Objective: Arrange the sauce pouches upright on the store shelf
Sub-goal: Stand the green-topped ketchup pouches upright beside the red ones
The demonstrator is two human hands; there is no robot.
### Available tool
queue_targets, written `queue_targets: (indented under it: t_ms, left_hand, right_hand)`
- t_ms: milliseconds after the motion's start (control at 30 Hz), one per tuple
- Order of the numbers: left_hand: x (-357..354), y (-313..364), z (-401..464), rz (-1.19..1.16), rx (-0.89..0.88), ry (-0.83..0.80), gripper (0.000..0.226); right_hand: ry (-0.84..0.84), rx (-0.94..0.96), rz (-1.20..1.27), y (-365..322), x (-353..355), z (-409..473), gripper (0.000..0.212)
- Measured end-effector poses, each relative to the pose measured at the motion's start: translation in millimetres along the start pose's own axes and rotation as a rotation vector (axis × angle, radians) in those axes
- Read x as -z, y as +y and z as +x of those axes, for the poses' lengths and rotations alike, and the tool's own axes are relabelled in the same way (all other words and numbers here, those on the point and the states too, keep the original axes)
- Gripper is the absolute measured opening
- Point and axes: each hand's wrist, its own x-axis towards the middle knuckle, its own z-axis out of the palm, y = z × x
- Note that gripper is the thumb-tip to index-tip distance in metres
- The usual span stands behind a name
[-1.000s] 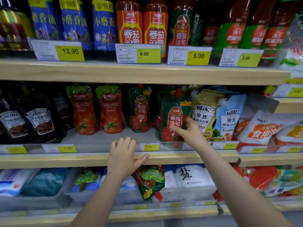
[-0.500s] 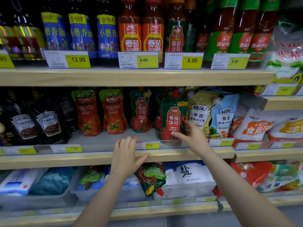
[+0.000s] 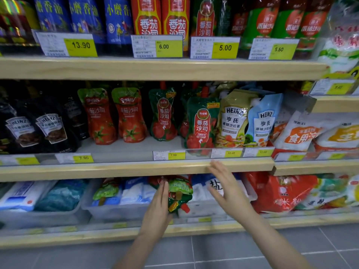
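An inverted green ketchup pouch (image 3: 179, 193) hung spout-down before the lower shelf's bins, below the middle shelf (image 3: 136, 168). The left hand (image 3: 158, 208) lay against its left side, fingers straight; whether the thumb held it could not be told. The right hand (image 3: 226, 188) hovered open beside it, holding nothing. The pouch looked soft, light and slippery, best taken at its firmer edges. On the shelf stood two red pouches (image 3: 114, 115) and at least three green ones (image 3: 201, 124).

Just one head-worn wide-angle view, up close, facing the store shelf (image 3: 136, 168) and tilted slightly down.
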Motion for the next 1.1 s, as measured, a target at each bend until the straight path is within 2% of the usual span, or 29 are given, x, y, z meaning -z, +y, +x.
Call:
queue_targets:
  t_ms: [133,267,400,533,733,867,967,1100]
  left_hand:
    - [-8.7,1.3,5.3,0.054,0.002,0.02,0.099]
    - [-5.6,-5.6,-1.9,0.054,0.036,0.023,0.088]
    - [8.8,-28.3,-15.3,0.154,-0.051,-0.022,0.077]
    - [20.4,-42.5,-23.5,0.097,-0.086,-0.049,0.081]
    - [48.8,-29.9,-40.8,0.025,-0.234,0.116,0.073]
    - [72.4,-17.7,-46.9,-0.082,-0.291,0.195,0.054]
    - [96.2,-4.9,-36.7,-0.194,-0.316,0.279,0.03]
    - [116.9,2.5,-15.7,-0.367,-0.184,0.459,0.025]
  right_hand:
    - [-0.1,0.087,-0.038,-8.2,-38.2,-16.2,0.047]
    - [-0.333,0.132,-0.073,-15.5,-73.2,-16.5,0.048]
    - [-0.389,0.055,-0.096,-3.3,-79.4,-24.2,0.046]
    - [-0.426,-0.055,-0.095,10.9,-72.4,-35.3,0.047]
    - [-0.38,-0.057,0.079,-8.7,-63.2,-30.0,0.059]
    - [-0.357,-0.019,0.224,-37.4,-60.3,-10.3,0.072]
    - [-0.231,0.007,0.392,-60.9,-60.5,9.9,0.053]
    - [-0.105,-0.119,0.464,-77.8,-49.8,30.6,0.021]
